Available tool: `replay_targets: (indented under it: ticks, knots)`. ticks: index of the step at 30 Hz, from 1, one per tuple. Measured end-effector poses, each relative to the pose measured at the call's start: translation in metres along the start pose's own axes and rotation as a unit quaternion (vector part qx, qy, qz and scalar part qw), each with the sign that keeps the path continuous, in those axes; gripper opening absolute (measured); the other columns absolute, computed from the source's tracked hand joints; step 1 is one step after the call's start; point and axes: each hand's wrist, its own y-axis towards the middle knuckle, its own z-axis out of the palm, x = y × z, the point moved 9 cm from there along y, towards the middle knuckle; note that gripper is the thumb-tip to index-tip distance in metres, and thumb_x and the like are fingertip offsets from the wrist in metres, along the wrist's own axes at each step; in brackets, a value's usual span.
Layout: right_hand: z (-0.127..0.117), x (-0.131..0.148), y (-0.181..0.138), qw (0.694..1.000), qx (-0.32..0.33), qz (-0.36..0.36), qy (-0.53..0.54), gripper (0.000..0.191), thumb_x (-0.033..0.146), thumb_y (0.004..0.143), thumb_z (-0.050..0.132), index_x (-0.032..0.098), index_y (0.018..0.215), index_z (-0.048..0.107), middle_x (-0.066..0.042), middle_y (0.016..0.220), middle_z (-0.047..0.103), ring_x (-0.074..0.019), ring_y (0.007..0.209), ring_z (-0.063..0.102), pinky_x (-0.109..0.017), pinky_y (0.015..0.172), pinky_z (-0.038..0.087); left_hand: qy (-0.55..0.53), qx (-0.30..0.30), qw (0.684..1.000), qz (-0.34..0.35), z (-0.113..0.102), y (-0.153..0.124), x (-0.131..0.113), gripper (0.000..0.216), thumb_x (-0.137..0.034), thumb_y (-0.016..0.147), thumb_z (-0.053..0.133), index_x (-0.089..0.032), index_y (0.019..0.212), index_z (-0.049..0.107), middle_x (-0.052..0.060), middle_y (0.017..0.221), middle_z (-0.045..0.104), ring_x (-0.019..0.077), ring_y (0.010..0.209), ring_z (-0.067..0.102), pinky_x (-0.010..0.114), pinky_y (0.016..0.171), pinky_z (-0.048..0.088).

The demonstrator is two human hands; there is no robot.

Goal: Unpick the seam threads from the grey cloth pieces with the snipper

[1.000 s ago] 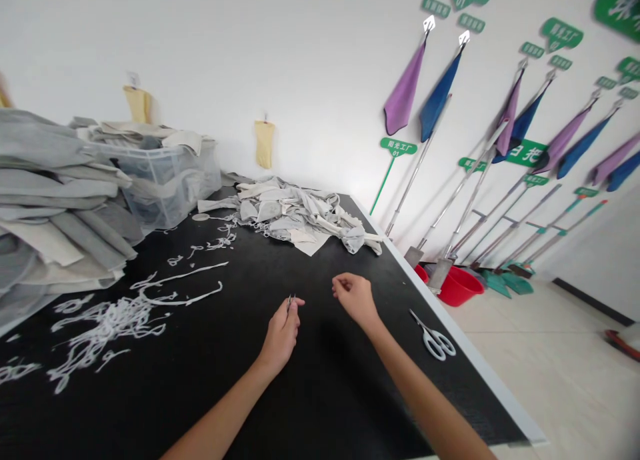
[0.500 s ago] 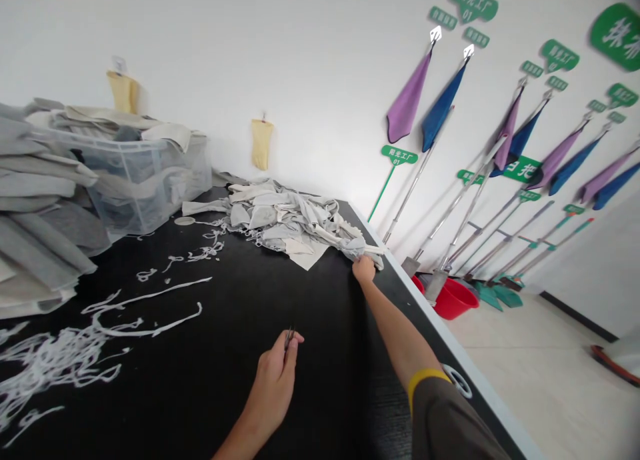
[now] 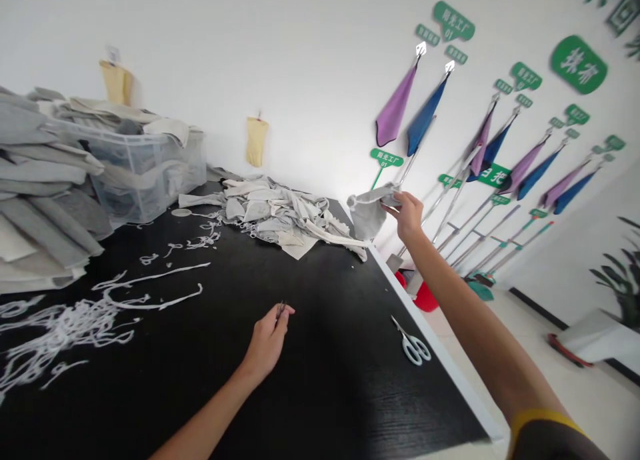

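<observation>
My right hand, raised over the table's right edge, pinches a piece of light grey cloth that hangs to the left of the fingers. Closed over the black table, my left hand grips a small two-pointed metal tool; only its thin dark tips show. A heap of grey and cream cloth pieces lies at the back of the table. Scissors with pale handles rest near the right edge, below my right forearm.
Tangled white fabric strips cover the left of the table. Behind them are a stack of folded grey cloth and a clear plastic bin full of cloth. Mops and brooms stand along the wall beyond the table edge.
My right hand has lifted a grey cloth piece off the heap's right end, up and to the right. The scissors show fully now. My left hand still holds the small tool.
</observation>
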Motion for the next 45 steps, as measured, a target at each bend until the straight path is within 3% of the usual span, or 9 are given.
replay_targets:
  ticks: [6,14,20,24,26,29,35,41,45]
  knots:
    - [0.026,0.064,-0.111,0.940,0.277,0.116,0.163,0.020,0.029,0.068,0.078,0.013,0.079,0.072,-0.006,0.075,0.073,-0.0152,0.067,0.068,-0.028,0.065,0.062,-0.082,-0.002,0.997,0.006,-0.011,-0.005,-0.022,0.042,-0.051,0.080,0.066,-0.020,0.107,0.059,-0.010,0.061,0.033,0.0054,0.042,0.023,0.019,0.038,0.020]
    - [0.047,0.087,-0.225,0.887,0.354,0.205,0.213,0.015,0.028,0.069,0.073,0.014,0.071,0.069,-0.003,0.068,0.071,-0.0124,0.059,0.066,-0.021,0.056,0.056,-0.042,0.080,0.984,0.151,-0.015,-0.077,-0.117,0.073,-0.037,0.073,0.079,-0.020,0.136,0.047,-0.009,0.064,0.037,0.0065,0.052,0.031,0.019,0.048,0.029]
    - [0.061,0.112,-0.263,0.866,0.407,0.192,0.219,0.020,0.035,0.070,0.073,0.016,0.070,0.070,0.000,0.065,0.067,-0.0110,0.059,0.061,-0.022,0.059,0.052,0.186,-0.027,0.970,0.154,-0.013,-0.096,-0.131,0.083,-0.032,0.070,0.081,-0.026,0.143,0.042,-0.011,0.061,0.037,0.0088,0.055,0.039,0.021,0.061,0.038]
    - [0.057,0.118,-0.269,0.868,0.391,0.189,0.242,0.023,0.038,0.068,0.077,0.017,0.067,0.069,0.002,0.062,0.064,-0.0109,0.058,0.058,-0.023,0.060,0.049,0.267,-0.048,0.946,0.175,-0.015,-0.093,-0.138,0.018,-0.036,0.085,0.063,-0.018,0.085,0.065,-0.008,0.056,0.037,0.0087,0.053,0.040,0.022,0.057,0.034]
    - [0.052,0.115,-0.265,0.877,0.371,0.183,0.245,0.025,0.041,0.068,0.078,0.017,0.069,0.068,0.002,0.063,0.063,-0.0115,0.059,0.058,-0.024,0.063,0.049,0.276,-0.044,0.944,0.175,-0.020,-0.089,-0.143,0.031,-0.037,0.089,0.057,-0.018,0.065,0.055,-0.007,0.056,0.039,0.0088,0.053,0.040,0.022,0.055,0.032]
    - [0.044,0.105,-0.256,0.892,0.332,0.174,0.252,0.029,0.045,0.068,0.077,0.018,0.070,0.067,0.002,0.064,0.063,-0.0118,0.060,0.057,-0.026,0.065,0.049,0.312,-0.049,0.926,0.208,-0.027,-0.086,-0.163,0.027,-0.036,0.089,0.056,-0.019,0.069,0.054,-0.005,0.063,0.046,0.0108,0.059,0.047,0.023,0.060,0.036]
    - [0.028,0.098,-0.242,0.922,0.234,0.133,0.280,0.023,0.042,0.074,0.073,0.019,0.074,0.069,0.003,0.068,0.061,-0.0107,0.061,0.051,-0.021,0.056,0.040,0.454,-0.045,0.841,0.292,-0.024,-0.079,-0.198,0.010,-0.023,0.085,0.055,-0.019,0.083,0.065,0.001,0.084,0.060,0.0173,0.080,0.057,0.028,0.074,0.040]
    - [0.000,0.101,-0.226,0.953,0.133,0.070,0.263,0.023,0.040,0.077,0.070,0.019,0.070,0.067,0.004,0.065,0.060,-0.0112,0.062,0.049,-0.022,0.057,0.036,0.382,0.056,0.896,0.220,-0.037,-0.073,-0.199,0.033,-0.038,0.086,0.063,-0.022,0.115,0.068,-0.003,0.074,0.062,0.0109,0.059,0.049,0.023,0.058,0.037]
    - [-0.018,0.096,-0.219,0.963,0.075,0.052,0.253,0.027,0.045,0.075,0.071,0.018,0.071,0.070,0.002,0.066,0.065,-0.0128,0.064,0.053,-0.023,0.059,0.038,0.306,0.084,0.925,0.208,-0.050,-0.077,-0.215,0.032,-0.037,0.081,0.072,-0.020,0.108,0.071,-0.002,0.072,0.061,0.0086,0.059,0.045,0.019,0.054,0.035]
